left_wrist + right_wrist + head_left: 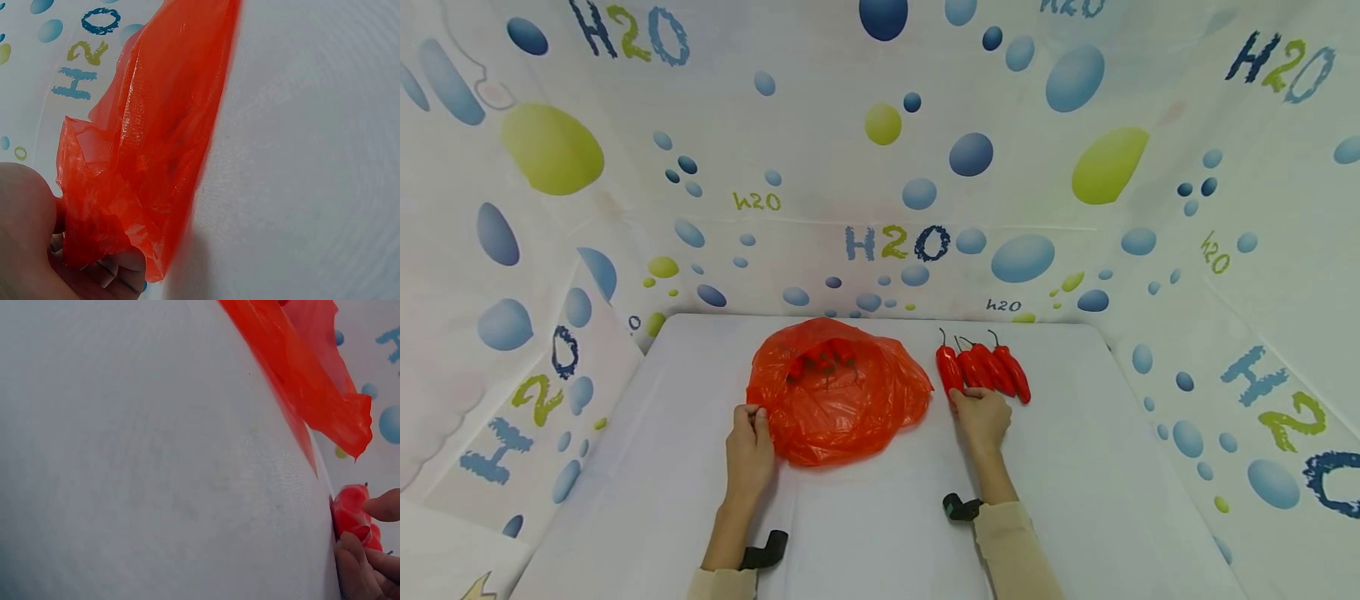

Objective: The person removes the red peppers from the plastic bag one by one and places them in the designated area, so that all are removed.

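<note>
Red bag (842, 446), left of four peppers (992, 367), on table (865, 533).
Left hand (749, 450) pinches bag's left edge; right hand (985, 417) pinches leftmost pepper (948, 365) at its lower end.

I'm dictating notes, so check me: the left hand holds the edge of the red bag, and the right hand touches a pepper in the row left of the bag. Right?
No, the row of peppers lies to the right of the bag, as the head view shows. The rest stands.
</note>
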{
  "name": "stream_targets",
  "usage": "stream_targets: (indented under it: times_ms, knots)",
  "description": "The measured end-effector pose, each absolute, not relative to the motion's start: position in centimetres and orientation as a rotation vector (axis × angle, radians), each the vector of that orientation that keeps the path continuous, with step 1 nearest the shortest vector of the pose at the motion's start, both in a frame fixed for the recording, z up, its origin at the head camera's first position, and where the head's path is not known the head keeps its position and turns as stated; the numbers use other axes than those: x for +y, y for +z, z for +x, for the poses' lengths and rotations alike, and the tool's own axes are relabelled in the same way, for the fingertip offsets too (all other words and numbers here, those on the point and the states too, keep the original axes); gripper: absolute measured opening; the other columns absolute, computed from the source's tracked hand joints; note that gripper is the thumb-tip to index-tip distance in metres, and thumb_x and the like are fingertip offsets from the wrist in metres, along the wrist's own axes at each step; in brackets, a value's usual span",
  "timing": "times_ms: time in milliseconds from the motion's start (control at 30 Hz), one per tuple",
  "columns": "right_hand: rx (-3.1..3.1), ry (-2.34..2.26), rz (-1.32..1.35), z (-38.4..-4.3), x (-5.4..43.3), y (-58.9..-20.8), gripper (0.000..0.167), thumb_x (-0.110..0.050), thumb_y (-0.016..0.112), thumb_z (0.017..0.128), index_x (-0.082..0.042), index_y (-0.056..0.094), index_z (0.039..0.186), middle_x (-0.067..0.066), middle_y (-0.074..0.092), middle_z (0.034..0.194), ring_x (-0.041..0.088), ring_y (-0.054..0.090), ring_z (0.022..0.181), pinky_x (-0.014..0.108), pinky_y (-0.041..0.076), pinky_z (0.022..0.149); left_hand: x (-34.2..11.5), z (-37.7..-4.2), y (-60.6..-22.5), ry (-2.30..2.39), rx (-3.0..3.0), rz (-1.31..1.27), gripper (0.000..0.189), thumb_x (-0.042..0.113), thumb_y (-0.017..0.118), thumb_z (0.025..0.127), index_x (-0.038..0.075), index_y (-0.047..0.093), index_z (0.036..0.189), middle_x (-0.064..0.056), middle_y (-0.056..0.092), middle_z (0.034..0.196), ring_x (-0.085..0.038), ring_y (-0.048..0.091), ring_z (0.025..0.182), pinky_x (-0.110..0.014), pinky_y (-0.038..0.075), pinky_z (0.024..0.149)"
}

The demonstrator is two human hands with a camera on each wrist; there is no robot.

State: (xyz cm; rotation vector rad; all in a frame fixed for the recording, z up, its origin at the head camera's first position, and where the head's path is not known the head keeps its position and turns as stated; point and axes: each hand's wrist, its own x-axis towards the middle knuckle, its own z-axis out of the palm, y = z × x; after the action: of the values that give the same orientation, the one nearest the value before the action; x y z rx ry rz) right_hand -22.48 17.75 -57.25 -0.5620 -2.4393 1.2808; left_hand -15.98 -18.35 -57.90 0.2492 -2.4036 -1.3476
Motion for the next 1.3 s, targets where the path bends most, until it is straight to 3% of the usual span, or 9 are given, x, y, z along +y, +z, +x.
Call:
stream_targets:
  times_ms: [567,900,1300]
  knots:
    - [-2.428,1.169,-0.491,-22.3,17.8,-55.7,0.026,-0.028,0.081,0.090,-0.003,0.079,0.099,0.011,0.076,0.083,0.028,0.072,0.076,0.046,0.056,0.071,-18.4,-16.0,-58.0,-1.362,-2.395,0.236,0.023,0.016,0.042,0.113,-0.004,0.050,0.120,-0.015,0.056,0.089,-0.025,0.052,0.078,-0.028,0.044,0.068]
    - [-2.393,1.209,-0.357,-22.1,16.8,-54.0,0.023,-0.029,0.081,0.091,-0.007,0.080,0.101,0.006,0.076,0.081,0.024,0.070,0.072,0.035,0.056,0.061,-18.4,-16.0,-58.1,-1.370,-2.388,0.229,0.022,0.016,0.043,0.113,-0.003,0.050,0.120,-0.015,0.057,0.089,-0.024,0.052,0.077,-0.028,0.044,0.068]
    - [-2.421,1.281,-0.230,-22.8,13.8,-53.1,0.024,-0.031,0.080,0.093,-0.012,0.080,0.107,0.001,0.076,0.089,0.020,0.067,0.076,0.032,0.055,0.064,-18.3,-16.0,-58.1,-1.348,-2.373,0.229,0.021,0.015,0.043,0.112,-0.004,0.051,0.120,-0.017,0.062,0.095,-0.027,0.057,0.081,-0.031,0.046,0.071]
